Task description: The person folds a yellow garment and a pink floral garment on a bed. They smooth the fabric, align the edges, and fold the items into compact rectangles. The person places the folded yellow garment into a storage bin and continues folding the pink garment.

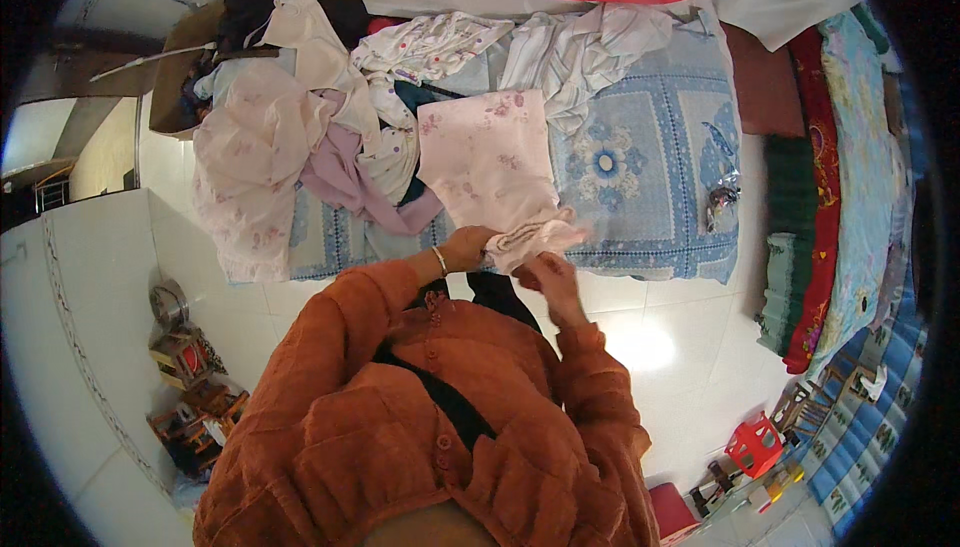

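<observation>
A pale pink garment with a floral print (487, 152) lies spread on the blue patterned bed cover (655, 202), its near end bunched up at the edge. My left hand (464, 249), with a bracelet at the wrist, grips the left side of that bunched end. On the right side of the same end, my right hand (552, 283) has its fingers closed on the cloth. Its exact kind cannot be made out. Just left of it are a mauve cloth (350, 177) and a white dotted garment (390, 132).
A heap of pale pink floral clothing (250, 162) hangs over the bed's left part. Striped white clothing (590, 52) and a white dotted cloth (430, 44) lie farther back. A small clear plastic packet (722, 197) rests at right. A red plastic stool (755, 445) stands on the floor.
</observation>
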Available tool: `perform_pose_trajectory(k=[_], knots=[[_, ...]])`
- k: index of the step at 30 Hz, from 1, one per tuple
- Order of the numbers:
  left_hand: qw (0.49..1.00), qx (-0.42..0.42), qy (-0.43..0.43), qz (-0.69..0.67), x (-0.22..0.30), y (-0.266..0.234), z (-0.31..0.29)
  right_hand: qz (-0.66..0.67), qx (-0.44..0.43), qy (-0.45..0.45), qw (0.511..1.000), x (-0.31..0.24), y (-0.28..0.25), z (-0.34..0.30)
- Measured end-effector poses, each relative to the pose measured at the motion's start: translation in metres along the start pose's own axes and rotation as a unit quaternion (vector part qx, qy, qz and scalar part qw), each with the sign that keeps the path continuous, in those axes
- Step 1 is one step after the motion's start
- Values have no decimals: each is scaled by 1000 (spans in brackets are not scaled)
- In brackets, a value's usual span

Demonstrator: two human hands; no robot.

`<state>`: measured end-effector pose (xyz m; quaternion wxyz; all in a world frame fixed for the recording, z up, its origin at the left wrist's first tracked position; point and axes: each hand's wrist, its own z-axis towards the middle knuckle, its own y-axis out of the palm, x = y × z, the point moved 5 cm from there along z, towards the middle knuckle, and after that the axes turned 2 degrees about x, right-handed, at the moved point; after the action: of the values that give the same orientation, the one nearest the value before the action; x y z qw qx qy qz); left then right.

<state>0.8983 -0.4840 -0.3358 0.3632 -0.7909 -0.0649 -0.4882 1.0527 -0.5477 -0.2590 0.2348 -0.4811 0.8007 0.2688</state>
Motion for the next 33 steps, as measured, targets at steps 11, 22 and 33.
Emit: perform_pose_trajectory(k=[11, 22, 33], knots=[[998, -68, 5, -17, -13, 0, -27, -98, 80, -157, 980, -1, -87, 102], [993, -23, 41, -111, -7, -23, -12, 62, -42, 134, 988, 154, -88, 124], [990, -74, -30, -120, -12, -31, -10, 268, -161, 110, 943, 116, -24, 79]])
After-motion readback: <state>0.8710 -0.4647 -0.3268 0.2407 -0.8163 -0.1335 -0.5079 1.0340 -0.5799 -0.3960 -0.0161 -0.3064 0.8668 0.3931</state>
